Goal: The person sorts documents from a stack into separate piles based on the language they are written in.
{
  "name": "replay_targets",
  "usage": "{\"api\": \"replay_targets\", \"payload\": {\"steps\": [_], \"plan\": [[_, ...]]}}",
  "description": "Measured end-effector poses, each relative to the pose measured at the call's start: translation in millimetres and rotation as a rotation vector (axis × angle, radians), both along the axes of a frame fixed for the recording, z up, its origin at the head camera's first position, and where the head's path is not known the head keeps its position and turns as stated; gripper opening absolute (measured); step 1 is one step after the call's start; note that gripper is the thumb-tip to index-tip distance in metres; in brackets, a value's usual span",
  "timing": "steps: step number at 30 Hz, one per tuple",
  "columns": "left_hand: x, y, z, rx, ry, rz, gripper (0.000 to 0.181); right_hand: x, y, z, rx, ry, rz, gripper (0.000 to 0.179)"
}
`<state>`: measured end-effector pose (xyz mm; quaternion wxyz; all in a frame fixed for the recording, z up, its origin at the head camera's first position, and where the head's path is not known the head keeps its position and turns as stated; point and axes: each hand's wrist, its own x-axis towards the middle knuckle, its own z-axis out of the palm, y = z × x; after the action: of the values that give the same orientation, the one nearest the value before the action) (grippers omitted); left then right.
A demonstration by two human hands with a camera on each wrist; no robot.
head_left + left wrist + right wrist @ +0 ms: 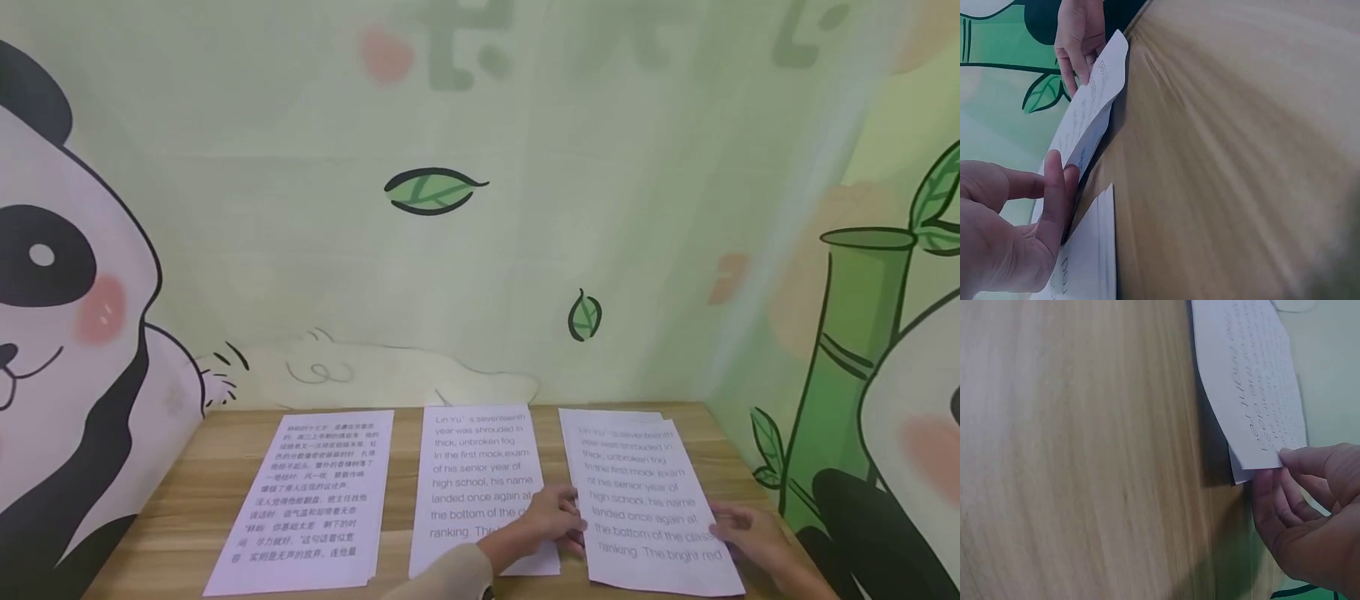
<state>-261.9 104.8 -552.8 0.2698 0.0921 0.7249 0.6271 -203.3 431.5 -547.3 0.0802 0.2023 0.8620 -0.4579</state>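
A printed sheet of paper [645, 500] with English text is raised slightly off the table on the right, above another white sheet [611, 414] whose top edge peeks out. My left hand [553, 518] holds its left edge, fingers bent at the paper in the left wrist view. On the opposite edge, my right hand [1310, 506] pinches the sheet, thumb on top and fingers underneath. The middle stack of printed English pages [465, 467] lies partly under my left hand and forearm. What the left fingertips do beneath the sheet is hidden.
A stack of pages with Chinese text [307, 500] lies on the left of the wooden table [401, 467]. Behind the table's back edge hangs a green backdrop [337, 275] with pandas, leaves and bamboo, which also closes off both sides.
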Motion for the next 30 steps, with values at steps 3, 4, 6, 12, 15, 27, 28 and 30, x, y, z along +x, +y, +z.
{"api": "replay_targets", "payload": {"steps": [3, 4, 6, 12, 15, 27, 28, 30], "plan": [[-0.8, -0.5, 0.2, -0.016, 0.005, -0.021, 0.062, -2.1, 1, -7.1, 0.026, -0.001, 0.003, 0.055], [-1.3, -0.9, 0.3, -0.020, 0.005, -0.028, 0.062, -2.8, 2, -8.7, 0.036, -0.003, 0.004, 0.054], [-2.1, -2.2, 1.7, -0.031, 0.007, -0.048, 0.062, -4.1, 2, -10.2, 0.063, -0.006, 0.019, 0.053], [-7.7, -2.1, 7.1, -0.069, 0.040, -0.059, 0.064, -15.0, -2, -6.2, 0.156, -0.032, 0.044, 0.051], [-11.2, -1.3, 8.1, -0.089, 0.045, -0.052, 0.065, -19.6, -4, -5.8, 0.174, -0.037, 0.037, 0.050], [-26.8, -46.2, 27.8, -0.149, 0.144, -0.018, 0.047, -19.2, -14, 9.9, 0.210, 0.038, 0.134, 0.049], [-27.6, -53.1, 29.0, -0.149, 0.145, -0.010, 0.045, -18.7, -16, 12.1, 0.219, 0.051, 0.145, 0.048], [-29.6, -67.1, 31.3, -0.160, 0.151, 0.002, 0.043, -17.8, -21, 15.2, 0.225, 0.083, 0.163, 0.048]]}}
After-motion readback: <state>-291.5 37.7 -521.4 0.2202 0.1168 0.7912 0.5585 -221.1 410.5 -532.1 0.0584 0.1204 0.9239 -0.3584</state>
